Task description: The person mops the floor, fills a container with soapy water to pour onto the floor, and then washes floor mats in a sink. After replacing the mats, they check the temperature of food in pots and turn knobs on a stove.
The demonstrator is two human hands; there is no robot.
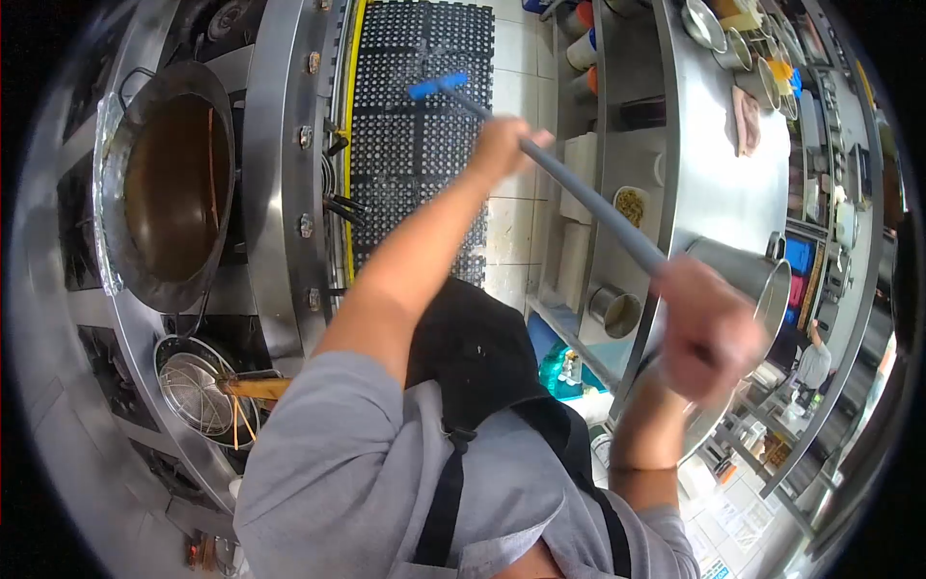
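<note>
Grey mop handle (588, 198) through both hands (left (503, 145), right (709, 328))

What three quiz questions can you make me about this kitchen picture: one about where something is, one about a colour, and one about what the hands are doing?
1. Where is the blue end of the pole?
A. Over the black floor mat
B. Inside a frying pan
C. On a shelf

2. What colour is the pole's long handle?
A. Red
B. Grey
C. Yellow

3. What are the two hands doing?
A. Both are empty
B. One holds a cup
C. Both grip the pole

Answers:
1. A, because the blue end shows against the holed black mat on the tiled floor.
2. B, because the handle is plain grey from the blue end down to the nearer hand.
3. C, because the left hand is closed around the pole higher up and the right hand is closed around its near end.
</note>
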